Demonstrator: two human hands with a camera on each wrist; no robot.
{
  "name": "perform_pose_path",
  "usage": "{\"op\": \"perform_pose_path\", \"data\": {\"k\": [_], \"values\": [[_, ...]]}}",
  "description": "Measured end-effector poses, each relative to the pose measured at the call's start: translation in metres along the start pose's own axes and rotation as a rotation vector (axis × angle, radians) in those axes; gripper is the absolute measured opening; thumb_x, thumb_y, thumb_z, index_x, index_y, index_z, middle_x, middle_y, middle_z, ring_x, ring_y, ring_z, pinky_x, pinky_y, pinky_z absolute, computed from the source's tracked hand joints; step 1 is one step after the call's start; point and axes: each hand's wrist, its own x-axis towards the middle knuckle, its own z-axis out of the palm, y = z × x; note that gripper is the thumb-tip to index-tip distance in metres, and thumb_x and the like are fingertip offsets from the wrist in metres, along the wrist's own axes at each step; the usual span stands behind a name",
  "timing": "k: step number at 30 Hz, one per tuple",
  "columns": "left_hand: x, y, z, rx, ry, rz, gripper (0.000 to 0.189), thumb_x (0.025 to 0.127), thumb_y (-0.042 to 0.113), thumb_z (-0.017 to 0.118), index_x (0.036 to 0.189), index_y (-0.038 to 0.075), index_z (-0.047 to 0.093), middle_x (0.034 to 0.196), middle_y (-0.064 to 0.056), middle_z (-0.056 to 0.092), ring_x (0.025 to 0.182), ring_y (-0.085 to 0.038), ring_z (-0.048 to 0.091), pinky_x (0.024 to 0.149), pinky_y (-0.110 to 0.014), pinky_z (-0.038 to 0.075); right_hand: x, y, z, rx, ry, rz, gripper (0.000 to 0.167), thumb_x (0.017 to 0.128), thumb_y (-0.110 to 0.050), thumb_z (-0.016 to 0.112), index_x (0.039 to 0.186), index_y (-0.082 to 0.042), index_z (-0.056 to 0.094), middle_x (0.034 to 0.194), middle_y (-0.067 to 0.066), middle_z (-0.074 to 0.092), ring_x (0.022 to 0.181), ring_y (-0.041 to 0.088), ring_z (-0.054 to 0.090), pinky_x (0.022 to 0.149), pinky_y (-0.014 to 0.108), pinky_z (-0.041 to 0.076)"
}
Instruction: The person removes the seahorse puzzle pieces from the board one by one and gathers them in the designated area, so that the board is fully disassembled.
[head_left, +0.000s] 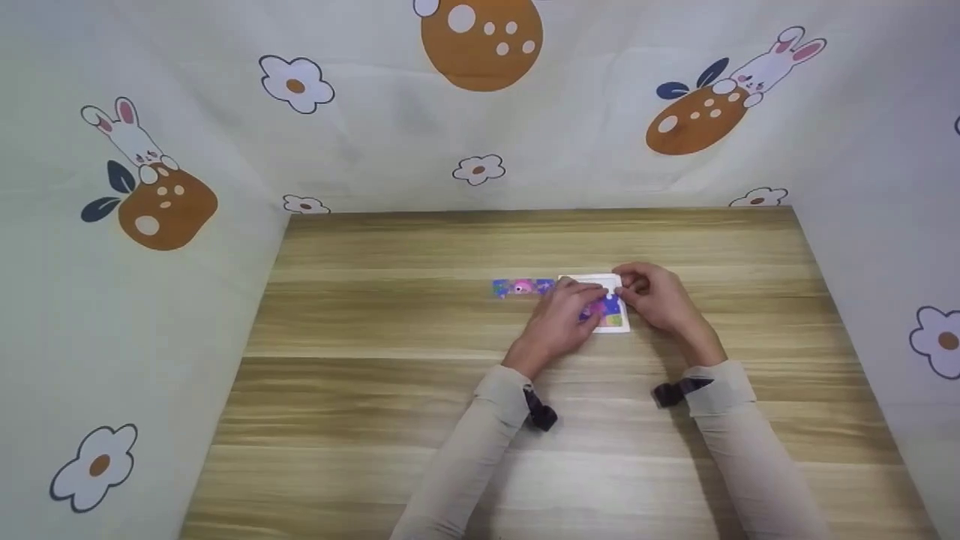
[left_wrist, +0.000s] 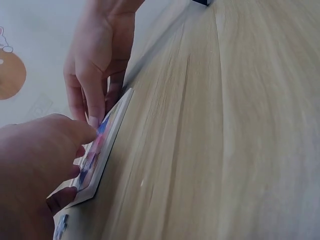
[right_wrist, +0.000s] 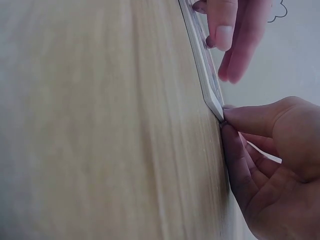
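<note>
A small jigsaw board (head_left: 624, 321) with a white border lies on the wooden table, bright blue, pink and yellow pieces inside it. Across its left part rests my left hand (head_left: 561, 315), fingers loosely bent over the pieces and fingertips near the bare white upper area. At the board's right edge, my right hand (head_left: 660, 296) pinches the border between thumb and index finger, as the thumb (right_wrist: 245, 119) at the corner shows in the right wrist view. The left palm hides part of the picture. Left of the board lies a strip of joined puzzle pieces (head_left: 517, 287).
The wood-grain table (head_left: 360, 420) stretches around the board. A pale cloth (head_left: 375, 135) with rabbits, orange fruit and flowers stands behind and at both sides. Black wrist cameras (head_left: 541, 416) sit at both cuffs, low over the tabletop.
</note>
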Motion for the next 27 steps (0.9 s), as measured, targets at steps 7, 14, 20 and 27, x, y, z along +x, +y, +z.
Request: {"op": "perform_pose_path", "data": {"k": [7, 14, 20, 27], "values": [[0.0039, 0.0052, 0.0043, 0.023, -0.026, 0.0, 0.036, 0.107, 0.03, 0.067, 0.142, 0.024, 0.073, 0.146, 0.008, 0.072, 0.125, -0.018, 0.061, 0.111, -0.033, 0.05, 0.0003, 0.0019, -0.0005, 0.005, -0.003, -0.002, 0.033, 0.098, 0.005, 0.073, 0.13, 0.007, 0.07, 0.104, 0.023, 0.072, 0.094, 0.03, 0.07, 0.078, 0.009, 0.051], [0.0077, 0.0029, 0.006, -0.021, -0.038, 0.04, 0.032, 0.104, 0.026, 0.072, 0.136, 0.021, 0.076, 0.141, 0.008, 0.074, 0.127, -0.017, 0.063, 0.114, -0.03, 0.049, 0.0012, 0.0011, -0.0005, 0.002, -0.012, -0.001, 0.034, 0.098, 0.004, 0.072, 0.132, 0.005, 0.069, 0.106, 0.023, 0.073, 0.097, 0.033, 0.072, 0.08, 0.01, 0.052], [0.0087, 0.0033, 0.007, -0.035, -0.034, 0.063, 0.027, 0.104, 0.024, 0.072, 0.13, 0.021, 0.079, 0.141, 0.003, 0.073, 0.129, -0.019, 0.063, 0.115, -0.031, 0.05, 0.0009, 0.0019, 0.0005, -0.006, -0.006, -0.002, 0.034, 0.099, 0.003, 0.073, 0.132, 0.005, 0.07, 0.106, 0.023, 0.073, 0.097, 0.032, 0.072, 0.08, 0.009, 0.051], [0.0086, 0.0035, 0.0082, -0.058, -0.001, 0.084, 0.026, 0.105, 0.019, 0.071, 0.129, 0.019, 0.079, 0.137, -0.001, 0.072, 0.127, -0.022, 0.063, 0.112, -0.032, 0.051, -0.0005, 0.001, -0.0009, -0.002, -0.01, -0.006, 0.033, 0.099, 0.001, 0.073, 0.132, 0.004, 0.07, 0.107, 0.023, 0.074, 0.097, 0.032, 0.073, 0.079, 0.01, 0.051]]}}
